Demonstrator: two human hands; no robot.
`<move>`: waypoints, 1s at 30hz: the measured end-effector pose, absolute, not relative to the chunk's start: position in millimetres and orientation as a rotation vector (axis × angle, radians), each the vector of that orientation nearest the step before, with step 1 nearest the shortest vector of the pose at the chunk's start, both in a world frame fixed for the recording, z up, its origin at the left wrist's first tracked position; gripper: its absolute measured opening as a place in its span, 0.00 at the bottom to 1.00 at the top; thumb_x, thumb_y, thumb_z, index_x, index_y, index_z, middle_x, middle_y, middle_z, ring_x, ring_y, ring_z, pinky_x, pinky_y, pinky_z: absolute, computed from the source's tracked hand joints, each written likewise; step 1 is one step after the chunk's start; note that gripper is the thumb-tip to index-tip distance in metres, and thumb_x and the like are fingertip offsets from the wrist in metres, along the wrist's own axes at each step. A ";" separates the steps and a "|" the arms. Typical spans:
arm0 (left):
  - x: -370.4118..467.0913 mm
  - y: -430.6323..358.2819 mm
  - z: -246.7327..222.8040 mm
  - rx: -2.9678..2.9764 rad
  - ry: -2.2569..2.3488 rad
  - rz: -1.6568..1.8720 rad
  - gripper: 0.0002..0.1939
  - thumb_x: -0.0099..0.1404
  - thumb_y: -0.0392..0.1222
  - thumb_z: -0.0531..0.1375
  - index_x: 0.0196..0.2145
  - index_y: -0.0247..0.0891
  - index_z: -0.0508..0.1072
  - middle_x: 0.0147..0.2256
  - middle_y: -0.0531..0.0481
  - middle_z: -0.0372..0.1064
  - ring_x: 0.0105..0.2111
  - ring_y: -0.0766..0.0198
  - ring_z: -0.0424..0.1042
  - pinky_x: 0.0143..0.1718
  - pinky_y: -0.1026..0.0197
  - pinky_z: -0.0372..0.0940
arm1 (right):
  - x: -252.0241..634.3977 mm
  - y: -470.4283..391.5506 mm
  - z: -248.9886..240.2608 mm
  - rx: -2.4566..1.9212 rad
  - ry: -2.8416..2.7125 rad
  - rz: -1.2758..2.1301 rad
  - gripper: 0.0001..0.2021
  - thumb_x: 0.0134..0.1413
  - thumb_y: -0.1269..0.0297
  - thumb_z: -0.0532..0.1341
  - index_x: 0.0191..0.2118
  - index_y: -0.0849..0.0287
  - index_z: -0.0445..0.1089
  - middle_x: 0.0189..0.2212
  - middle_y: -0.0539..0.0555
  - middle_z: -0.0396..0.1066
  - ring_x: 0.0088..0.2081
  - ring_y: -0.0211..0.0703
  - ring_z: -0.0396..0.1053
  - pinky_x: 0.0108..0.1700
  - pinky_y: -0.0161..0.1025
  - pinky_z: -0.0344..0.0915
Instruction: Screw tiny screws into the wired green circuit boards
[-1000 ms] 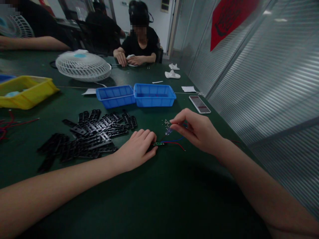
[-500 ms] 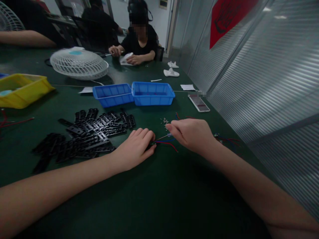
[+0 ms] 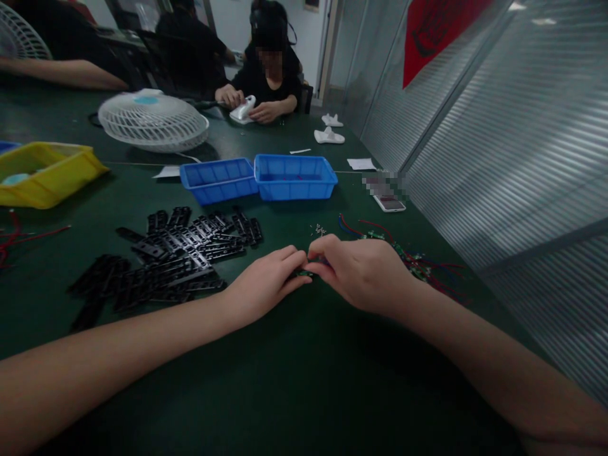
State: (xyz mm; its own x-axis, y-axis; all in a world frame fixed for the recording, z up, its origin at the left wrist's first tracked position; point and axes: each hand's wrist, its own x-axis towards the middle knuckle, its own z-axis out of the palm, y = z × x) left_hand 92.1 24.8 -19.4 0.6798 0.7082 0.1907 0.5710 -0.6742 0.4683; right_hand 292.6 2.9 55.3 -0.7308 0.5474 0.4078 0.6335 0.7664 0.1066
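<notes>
My left hand (image 3: 270,275) is closed, pinching a small green circuit board (image 3: 304,273) between thumb and fingers just above the table. Most of that board is covered by the fingers. Right against it, the curled thumb and forefinger of my right hand (image 3: 363,271) meet the left fingertips. A bluish bit of the screwdriver (image 3: 323,259) shows inside the right hand; its shaft is hidden. Small screws (image 3: 320,230) lie loose just beyond my hands. More green circuit boards with red and blue wires (image 3: 420,266) lie behind my right wrist.
Black plastic strips (image 3: 190,247) are heaped at left. Behind them stand two blue bins (image 3: 218,180), (image 3: 295,187), with a yellow bin (image 3: 61,174) farther left. A white fan (image 3: 152,123), a phone (image 3: 392,201) and white parts (image 3: 329,135) lie farther back. A co-worker (image 3: 270,82) sits opposite.
My right hand has come down and left to meet the left fingertips. The screwdriver shaft and the held board's wires, visible before, are now hidden. The view has shifted slightly.
</notes>
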 end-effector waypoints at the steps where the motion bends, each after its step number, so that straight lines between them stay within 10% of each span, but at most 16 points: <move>1: 92.0 24.8 -19.9 2.519 0.994 0.528 0.09 0.69 0.47 0.53 0.41 0.40 0.67 0.42 0.48 0.65 0.41 0.59 0.67 0.42 0.56 0.65 | 292.9 4.1 54.6 -0.902 -2.626 -0.367 0.12 0.66 0.58 0.48 0.38 0.59 0.63 0.24 0.49 0.69 0.24 0.36 0.65 0.25 0.36 0.47; 22: 89.5 27.2 -18.9 2.351 0.963 0.564 0.09 0.66 0.44 0.57 0.42 0.41 0.70 0.39 0.49 0.65 0.40 0.60 0.66 0.40 0.57 0.64 | 279.5 19.0 22.7 -0.789 -1.912 0.997 0.10 0.64 0.61 0.52 0.36 0.59 0.66 0.34 0.52 0.66 0.39 0.39 0.65 0.45 0.40 0.60; 30: 93.1 27.1 -15.3 2.301 1.016 0.537 0.06 0.64 0.45 0.59 0.38 0.42 0.71 0.33 0.53 0.64 0.37 0.62 0.65 0.37 0.60 0.60 | 264.6 21.5 41.5 -0.519 -1.105 1.598 0.21 0.61 0.51 0.50 0.20 0.57 0.50 0.17 0.42 0.41 0.18 0.31 0.41 0.20 0.32 0.42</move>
